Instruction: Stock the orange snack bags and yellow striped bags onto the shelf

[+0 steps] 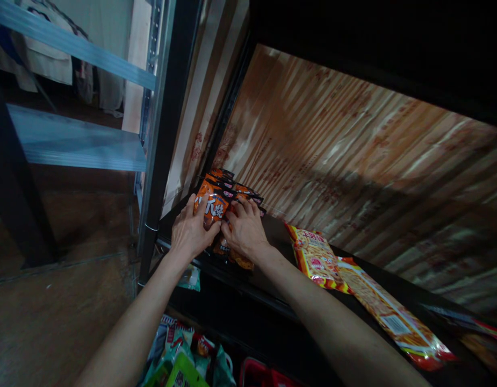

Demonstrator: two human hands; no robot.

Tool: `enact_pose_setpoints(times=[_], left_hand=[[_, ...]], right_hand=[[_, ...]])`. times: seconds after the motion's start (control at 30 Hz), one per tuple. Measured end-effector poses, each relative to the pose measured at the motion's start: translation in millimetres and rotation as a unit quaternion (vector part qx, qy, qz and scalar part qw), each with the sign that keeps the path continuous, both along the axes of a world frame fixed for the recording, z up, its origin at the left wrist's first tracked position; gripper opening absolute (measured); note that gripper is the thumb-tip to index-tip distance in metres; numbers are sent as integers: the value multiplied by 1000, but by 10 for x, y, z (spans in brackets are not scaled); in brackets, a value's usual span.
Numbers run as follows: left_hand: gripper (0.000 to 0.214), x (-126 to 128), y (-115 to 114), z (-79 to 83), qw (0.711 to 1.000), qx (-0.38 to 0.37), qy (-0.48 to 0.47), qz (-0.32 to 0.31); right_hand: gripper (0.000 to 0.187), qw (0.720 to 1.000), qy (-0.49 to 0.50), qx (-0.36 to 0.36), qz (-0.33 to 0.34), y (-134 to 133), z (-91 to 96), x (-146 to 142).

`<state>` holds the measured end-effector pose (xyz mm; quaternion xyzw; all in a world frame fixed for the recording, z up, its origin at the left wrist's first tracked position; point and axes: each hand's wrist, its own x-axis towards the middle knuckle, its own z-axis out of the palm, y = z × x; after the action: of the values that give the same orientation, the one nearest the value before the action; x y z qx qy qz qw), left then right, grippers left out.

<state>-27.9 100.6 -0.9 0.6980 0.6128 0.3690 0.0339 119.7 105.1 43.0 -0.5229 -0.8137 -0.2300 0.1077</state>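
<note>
Orange and black snack packets point(216, 207) stand in a bunch at the left end of a black shelf. My left hand point(192, 230) is closed on the front packet's left edge, with the thumb along its lower part. Close beside it, my right hand point(246, 227) has its fingers curled over the packets on the right, and its palm hides part of them. The thumbs of both hands nearly meet at the front packet's lower right. More orange packaging shows below my right hand, by the shelf's front edge.
A red and yellow snack bag point(315, 257) and a long noodle-like snack packet point(393, 306) lie along the shelf to the right. Below are several green and teal packets point(187, 349) and a red container point(264, 373). A dark upright post point(161, 123) borders the left.
</note>
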Motion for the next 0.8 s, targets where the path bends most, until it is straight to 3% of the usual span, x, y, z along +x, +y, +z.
enact_pose_setpoints(times=[0.47,0.63,0.8], left_hand=[[71,0,-4,-1,1000,3,10,8],[75,4,-19,23,1000,-2,15,17],[75,-15,-34,43,1000,0,14,13]], right_hand=[[35,999,51,-16,0,62,-18,52],[42,982,185,-28,14,116,4,-13],[44,947,316,-41,-35,149,11,-50]])
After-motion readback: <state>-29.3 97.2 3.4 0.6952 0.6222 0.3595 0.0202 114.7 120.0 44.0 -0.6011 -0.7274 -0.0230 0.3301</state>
